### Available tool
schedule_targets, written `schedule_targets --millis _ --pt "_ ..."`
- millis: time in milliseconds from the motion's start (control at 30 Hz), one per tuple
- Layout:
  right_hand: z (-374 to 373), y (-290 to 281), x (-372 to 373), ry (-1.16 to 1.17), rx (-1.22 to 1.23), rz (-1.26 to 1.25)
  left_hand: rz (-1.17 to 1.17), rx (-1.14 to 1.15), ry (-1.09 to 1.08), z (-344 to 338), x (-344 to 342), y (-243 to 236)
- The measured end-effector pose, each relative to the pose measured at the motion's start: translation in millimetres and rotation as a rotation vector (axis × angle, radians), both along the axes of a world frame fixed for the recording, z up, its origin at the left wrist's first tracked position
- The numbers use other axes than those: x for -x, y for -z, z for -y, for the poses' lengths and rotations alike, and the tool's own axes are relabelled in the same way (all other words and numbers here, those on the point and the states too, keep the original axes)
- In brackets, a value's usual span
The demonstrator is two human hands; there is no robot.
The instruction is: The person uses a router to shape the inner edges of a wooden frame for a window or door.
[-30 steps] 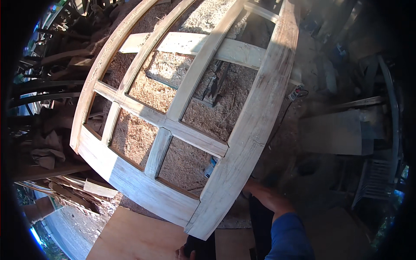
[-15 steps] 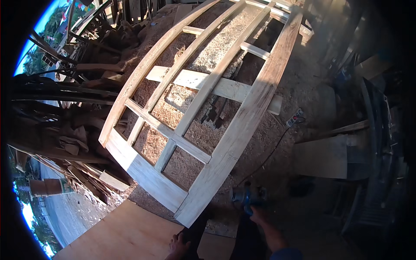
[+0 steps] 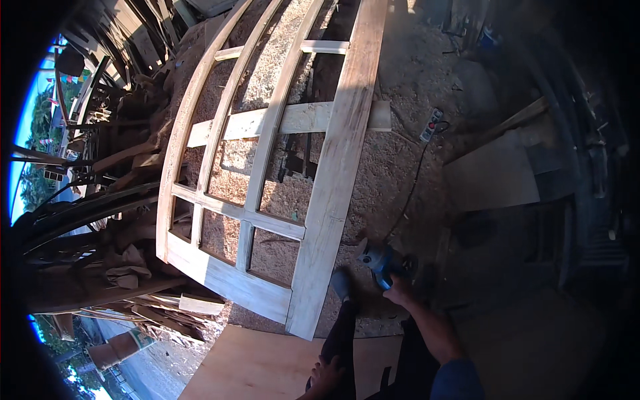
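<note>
The biggest thing here is a pale wooden frame [image 3: 335, 180], divided by long bars and short cross pieces, which lies over ground [image 3: 380, 190] covered with shavings; below its near end is a sheet of plywood [image 3: 247, 357], and one plank [image 3: 308, 119] passes under the bars and comes out on the right side. The step in hand, as I judge it, is the handling of a power tool [image 3: 379, 257] just beside the near right corner of the frame, not on the wood; a move from here seems to call for a firm grip, a level tool body and some care for the cable [image 3: 416, 183] and for the shoe [image 3: 341, 284] near it. The tool looks compact, grey on the body and blue toward the handle, with a rounded part at its front left; its underside is hidden, so I cannot tell whether it touches the ground. The right hand [image 3: 399, 291] is wrapped around this handle, while the left hand [image 3: 326, 375] rests on the left leg with loosely bent fingers and grasps no tool that I can see. Smallest is the power strip [image 3: 431, 125], from which the cable runs toward the tool, though their joint is too dark to see
</note>
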State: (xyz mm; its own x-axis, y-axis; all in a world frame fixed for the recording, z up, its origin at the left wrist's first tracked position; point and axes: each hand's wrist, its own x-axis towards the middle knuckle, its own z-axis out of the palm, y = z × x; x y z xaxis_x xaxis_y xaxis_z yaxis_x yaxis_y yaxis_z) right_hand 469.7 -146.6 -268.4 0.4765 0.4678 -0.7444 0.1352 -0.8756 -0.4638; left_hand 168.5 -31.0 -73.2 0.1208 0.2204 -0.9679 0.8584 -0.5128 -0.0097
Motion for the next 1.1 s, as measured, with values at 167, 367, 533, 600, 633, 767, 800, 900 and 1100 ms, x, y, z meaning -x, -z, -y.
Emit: schedule_targets --millis 167,367,533,600,633,767,800,900,1100 --pt "22.2 -53.1 -16.7 0.112 -0.002 -0.116 0.070 -0.009 0.023 15.9 12.3 6.8" --pt "117.2 -171.3 -12.7 0.129 -0.006 -0.127 0.303 0.008 -0.008 46.5 -37.7 30.3" --pt "189.6 -258.1 8.4 0.312 -0.127 -0.137 0.430 0.189 -0.516 70.1 -127.1 63.2" --pt "196.6 -296.5 2.5 0.349 -0.263 -0.103 0.535 0.097 -0.386 84.8 -151.4 41.9" --pt "195.6 -320.4 -0.6 0.379 -0.409 -0.080 0.687 0.040 -0.283 75.3 -160.6 48.2" --pt "210.2 -402.5 -25.7 0.759 -0.373 -0.568 0.766 0.173 -0.491 79.0 -201.9 -20.1" --pt "211.3 -420.3 -30.4 0.814 -0.504 -0.601 0.770 0.254 -0.508 69.3 -214.5 -32.7" --pt "226.4 -466.9 -54.0 0.924 -0.630 -0.790 0.724 0.486 -0.821 101.4 -212.8 -86.1" --pt "218.6 -515.2 -74.1 1.069 -0.873 -1.007 0.822 0.770 -1.238 135.6 -224.1 -180.9"
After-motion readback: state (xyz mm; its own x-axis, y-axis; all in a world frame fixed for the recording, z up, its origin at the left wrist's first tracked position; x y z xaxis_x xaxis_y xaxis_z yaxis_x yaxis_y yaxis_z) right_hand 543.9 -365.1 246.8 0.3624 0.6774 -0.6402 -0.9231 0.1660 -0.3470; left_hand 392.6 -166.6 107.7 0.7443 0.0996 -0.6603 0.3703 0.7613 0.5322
